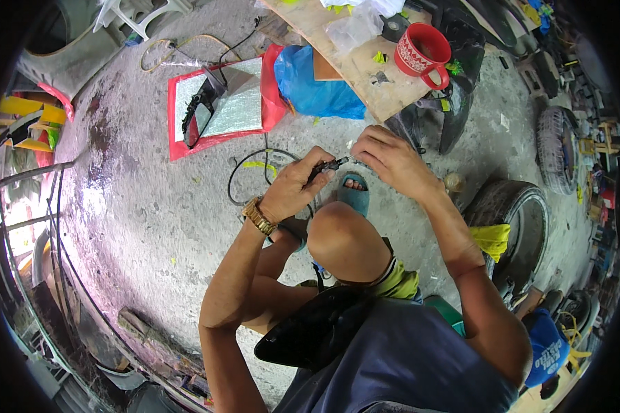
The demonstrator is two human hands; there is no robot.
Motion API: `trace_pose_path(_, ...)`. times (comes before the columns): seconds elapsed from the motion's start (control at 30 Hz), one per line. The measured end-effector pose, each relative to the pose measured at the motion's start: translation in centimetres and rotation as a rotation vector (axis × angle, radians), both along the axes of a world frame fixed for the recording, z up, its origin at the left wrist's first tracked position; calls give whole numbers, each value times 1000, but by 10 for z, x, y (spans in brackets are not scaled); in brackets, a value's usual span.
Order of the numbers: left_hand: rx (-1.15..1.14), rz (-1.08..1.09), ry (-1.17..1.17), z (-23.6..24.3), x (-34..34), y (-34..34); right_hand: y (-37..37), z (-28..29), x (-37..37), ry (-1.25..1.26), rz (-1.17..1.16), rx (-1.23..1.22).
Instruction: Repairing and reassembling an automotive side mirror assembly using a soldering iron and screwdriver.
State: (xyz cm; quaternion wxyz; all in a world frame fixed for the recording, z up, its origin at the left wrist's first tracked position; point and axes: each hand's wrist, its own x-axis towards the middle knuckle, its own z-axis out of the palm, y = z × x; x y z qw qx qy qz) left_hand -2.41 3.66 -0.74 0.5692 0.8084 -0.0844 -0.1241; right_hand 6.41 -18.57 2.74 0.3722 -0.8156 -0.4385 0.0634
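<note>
On my feed I take this for a workshop, most likely one for vehicles. I can see a dusty tyre [552,151] near the right edge of the frame and a second tyre [497,199] just below and left of it. The concrete floor [138,234] is bare, grey and stained. A pale curved panel [65,69], which looks to me like bodywork, sits upper left, and jumbled parts [599,162] crowd the far right.

Left hand [295,183]: closed around black object [331,166]
Right hand [395,162]: bent beside its tip
Red mug [415,58]: on wooden board [365,77]
</note>
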Motion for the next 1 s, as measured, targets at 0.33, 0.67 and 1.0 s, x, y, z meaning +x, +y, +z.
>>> trace_pose_path(0.33,-63,14,-135,2,-2,1,0,5,-14,129,-67,-58)
trace_pose_path(0.67,-90,-76,10,6,0,7,-8,-4,-7,441,-55,7)
trace_pose_path(1.0,-259,-119,72,1,-4,3,-10,-5,-25,285,-112,87)
